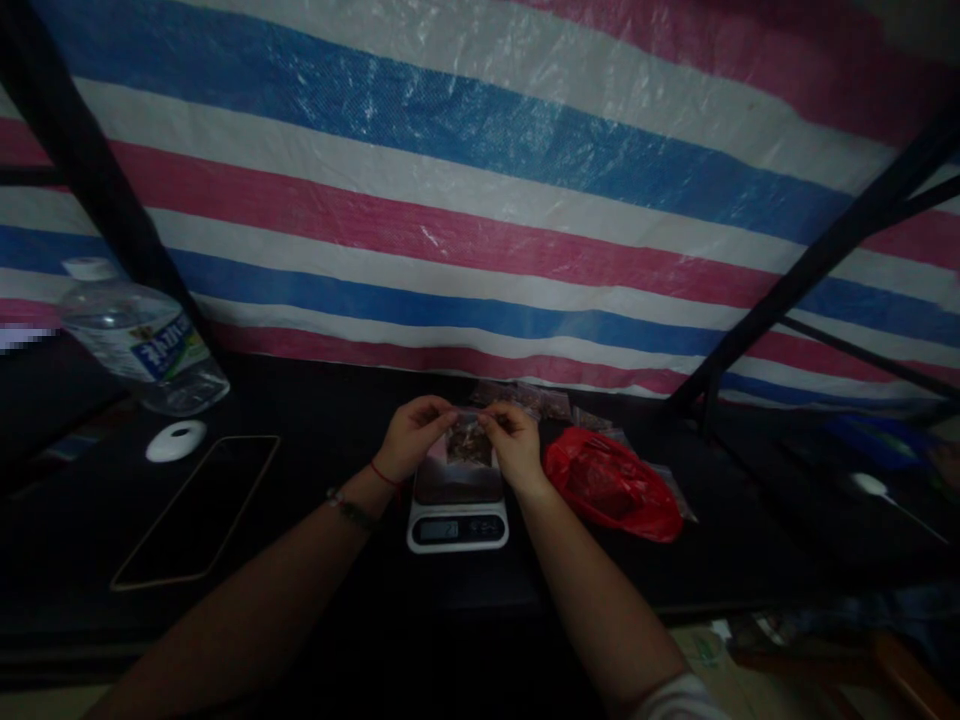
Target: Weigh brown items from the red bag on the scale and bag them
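Observation:
A small clear zip bag (469, 447) with brownish bits in it is held by its top edge between both hands. My left hand (415, 437) pinches its upper left corner, and my right hand (514, 445) pinches the upper right one. Beneath the bag is a white digital kitchen scale (457, 535), its small display lit; whether the bag touches the plate I cannot tell. Right of my right hand lies an open red plastic bag (611, 485), its contents hard to make out. Behind the hands, several filled zip bags (553, 404) lie flat near the striped sheet.
On the left stand a large clear plastic bottle (146, 345), a white oval case (176, 440) and a dark phone (199, 515) lying flat. A white spoon (870, 485) lies far right. Black frame bars (795, 270) slant up on both sides before a striped sheet (465, 230).

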Motion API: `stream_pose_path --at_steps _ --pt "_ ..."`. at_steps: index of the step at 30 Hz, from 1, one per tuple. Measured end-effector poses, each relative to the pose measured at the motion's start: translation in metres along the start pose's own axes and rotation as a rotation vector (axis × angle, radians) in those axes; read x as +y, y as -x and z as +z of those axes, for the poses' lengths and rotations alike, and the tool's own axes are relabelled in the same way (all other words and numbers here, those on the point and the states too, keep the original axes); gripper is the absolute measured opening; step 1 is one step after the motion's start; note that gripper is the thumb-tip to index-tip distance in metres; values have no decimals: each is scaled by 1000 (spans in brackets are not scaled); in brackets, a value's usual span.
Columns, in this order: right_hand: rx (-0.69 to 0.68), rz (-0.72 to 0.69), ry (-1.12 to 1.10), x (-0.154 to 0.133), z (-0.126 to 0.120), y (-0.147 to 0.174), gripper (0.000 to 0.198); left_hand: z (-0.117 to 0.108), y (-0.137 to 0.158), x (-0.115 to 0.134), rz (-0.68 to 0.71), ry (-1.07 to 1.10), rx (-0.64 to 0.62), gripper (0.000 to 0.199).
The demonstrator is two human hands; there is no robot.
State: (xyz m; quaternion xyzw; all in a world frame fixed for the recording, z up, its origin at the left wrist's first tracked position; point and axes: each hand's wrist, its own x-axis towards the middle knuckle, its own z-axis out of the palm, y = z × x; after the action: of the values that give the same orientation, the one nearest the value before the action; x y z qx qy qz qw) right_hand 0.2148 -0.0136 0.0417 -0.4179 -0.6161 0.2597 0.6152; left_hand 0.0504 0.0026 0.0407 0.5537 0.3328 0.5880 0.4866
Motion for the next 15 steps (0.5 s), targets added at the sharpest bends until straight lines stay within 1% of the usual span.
stream_pose_path --at_steps 4,8,15 --pt "10 -57 51 -3 -2 0 13 -1 -1 -4 30 -7 31 24" --pt "27 -95 99 -5 -4 -1 14 -1 0 -2 70 -51 10 21" --pt "30 -93 88 -8 -3 1 15 1 2 2 44 -68 -10 23"
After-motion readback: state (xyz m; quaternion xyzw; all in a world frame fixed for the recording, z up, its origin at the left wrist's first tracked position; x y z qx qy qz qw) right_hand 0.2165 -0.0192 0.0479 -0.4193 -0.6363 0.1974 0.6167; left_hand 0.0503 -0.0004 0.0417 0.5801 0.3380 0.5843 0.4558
